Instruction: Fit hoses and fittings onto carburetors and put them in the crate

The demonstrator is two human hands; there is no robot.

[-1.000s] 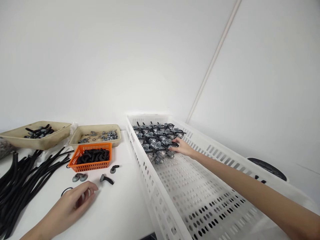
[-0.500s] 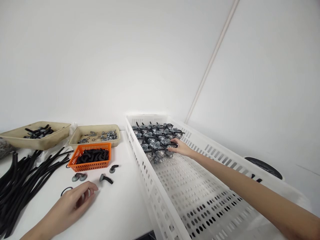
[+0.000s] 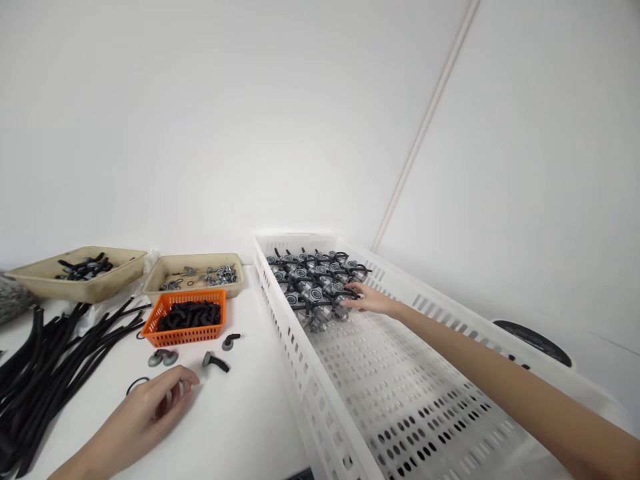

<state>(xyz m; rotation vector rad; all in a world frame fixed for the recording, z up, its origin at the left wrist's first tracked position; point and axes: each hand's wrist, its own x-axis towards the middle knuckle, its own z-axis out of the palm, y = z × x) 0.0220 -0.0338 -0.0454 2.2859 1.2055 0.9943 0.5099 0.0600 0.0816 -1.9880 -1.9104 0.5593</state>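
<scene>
My right hand reaches into a long white perforated crate, its fingers on the near edge of a packed group of metal carburetors with black fittings. Whether those fingers grip one, I cannot tell. On the white table, my left hand hovers with curled fingers and nothing visible in them. A black rubber O-ring lies just beside it. Close by are a black elbow fitting and a pair of grey round metal parts.
An orange basket of short black hoses stands on the table. Behind it are tan trays of small metal and black parts. Long black hoses lie at left. White walls rise behind.
The whole view has shifted slightly downward as my head moved. My right hand has moved slightly along the carburetors' edge. My left hand has stayed about the same.
</scene>
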